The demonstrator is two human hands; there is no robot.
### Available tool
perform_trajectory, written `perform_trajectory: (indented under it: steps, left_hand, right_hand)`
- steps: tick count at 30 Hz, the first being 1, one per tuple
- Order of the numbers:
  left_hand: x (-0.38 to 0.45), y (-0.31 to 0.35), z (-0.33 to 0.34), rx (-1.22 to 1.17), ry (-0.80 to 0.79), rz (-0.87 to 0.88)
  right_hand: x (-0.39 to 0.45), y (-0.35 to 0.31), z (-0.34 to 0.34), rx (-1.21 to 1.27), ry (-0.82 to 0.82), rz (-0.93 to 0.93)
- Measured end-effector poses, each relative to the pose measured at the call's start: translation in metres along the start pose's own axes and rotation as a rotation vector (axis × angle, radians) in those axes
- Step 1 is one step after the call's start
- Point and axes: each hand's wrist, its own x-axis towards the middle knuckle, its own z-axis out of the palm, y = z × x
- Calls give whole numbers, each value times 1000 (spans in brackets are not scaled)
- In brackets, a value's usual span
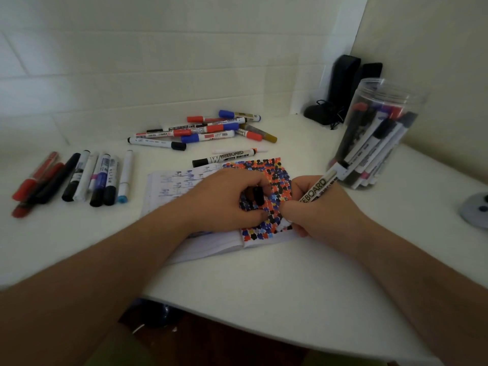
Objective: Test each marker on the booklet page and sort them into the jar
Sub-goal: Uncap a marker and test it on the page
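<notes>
An open booklet [171, 186] lies in front of me, its right page [264, 165] covered in red, blue and black dots. My right hand [317, 210] grips an uncapped whiteboard marker [318, 184], its tip down on the lower part of the dotted page. My left hand [227, 199] rests on the booklet and holds the marker's black cap [258, 195] in curled fingers. A clear plastic jar [380, 133] with several markers inside stands at the right, just beyond my right hand.
A loose pile of markers [208, 129] lies behind the booklet, with one black-capped whiteboard marker [224, 157] at its top edge. A row of markers [76, 178] lies at the left. Black objects [343, 88] stand in the corner. A grey round thing [475, 210] sits at the far right.
</notes>
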Motion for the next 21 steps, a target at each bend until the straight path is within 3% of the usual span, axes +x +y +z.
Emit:
perform_trajectory:
  steps: [21]
  left_hand:
    - [0,-1,1,0,10,8]
  right_hand:
    - [2,5,3,-93,-12,-18]
